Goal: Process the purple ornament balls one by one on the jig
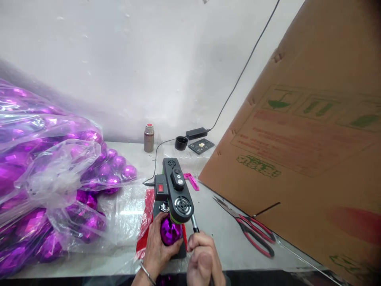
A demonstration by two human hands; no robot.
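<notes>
A shiny purple ball [171, 231] sits under the front end of a black machine [178, 190] that has a red switch and round vents. My left hand [159, 242] is wrapped round the ball's left and near sides, a silver bangle on its wrist. To the right, my right hand [204, 254] is closed round the dark grip of a metal lever [195, 223] on the machine. Red cloth or plastic [145, 226] lies beneath the machine's base. The ball's top is hidden by the machine head.
Clear bags of purple balls [59, 171] fill the left side. A large cardboard box [297, 139] leans at the right, with red-handled scissors [253, 230] beside it. Behind stand a metal flask [149, 139], a black cup [181, 143] and a power adapter [197, 133].
</notes>
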